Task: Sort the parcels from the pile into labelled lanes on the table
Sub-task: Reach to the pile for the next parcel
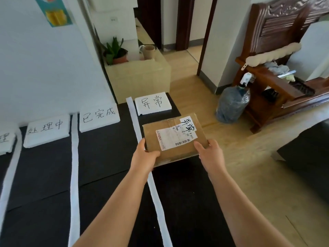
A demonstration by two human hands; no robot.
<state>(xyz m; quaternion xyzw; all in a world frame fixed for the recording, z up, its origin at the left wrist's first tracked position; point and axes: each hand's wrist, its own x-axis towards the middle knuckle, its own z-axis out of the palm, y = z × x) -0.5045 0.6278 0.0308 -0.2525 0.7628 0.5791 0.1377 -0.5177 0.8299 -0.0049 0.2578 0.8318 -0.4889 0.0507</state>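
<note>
A brown cardboard parcel [175, 139] with a white shipping label and a handwritten slip lies over the rightmost lane of the black mat [110, 157]. My left hand [145, 155] grips its near left corner, thumb on top. My right hand [211, 153] holds its near right corner. Just beyond the parcel sits the white foam sign reading 异常 [153, 105]. Two more signs, 已完成 [99, 119] and 处理中 [46, 130], head the lanes to the left. White foam strips [74, 168] divide the lanes.
A blue water jug [232, 102] stands on the wooden floor to the right, beside a carved wooden bench [277, 72]. A foam box [138, 75] with a potted plant and a cup stands behind the signs. A dark seat is at the far right.
</note>
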